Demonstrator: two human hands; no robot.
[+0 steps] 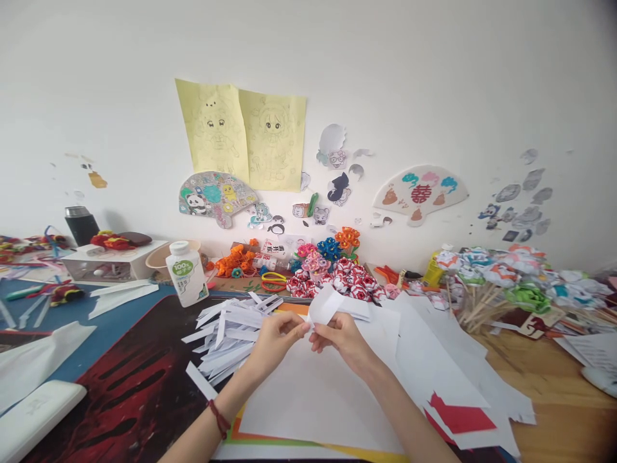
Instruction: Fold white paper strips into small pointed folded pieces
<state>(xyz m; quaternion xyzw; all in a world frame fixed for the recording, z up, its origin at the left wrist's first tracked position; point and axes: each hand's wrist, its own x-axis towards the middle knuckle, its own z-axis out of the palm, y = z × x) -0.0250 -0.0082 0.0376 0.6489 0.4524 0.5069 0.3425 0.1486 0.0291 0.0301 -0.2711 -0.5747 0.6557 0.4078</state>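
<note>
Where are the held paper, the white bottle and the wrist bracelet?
Held paper [324,306], head view: its curled middle.
White bottle [187,278], head view: front of its body.
Wrist bracelet [219,420], head view: middle of its band.

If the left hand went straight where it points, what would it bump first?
Probably the right hand, close beside it at the paper both hold, though depth is unclear.

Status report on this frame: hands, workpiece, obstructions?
Left hand, right hand: pinching curled white paper piece. Large flat white paper sheet below. Clutter: heaped narrow white paper strips beside left hand.
</note>
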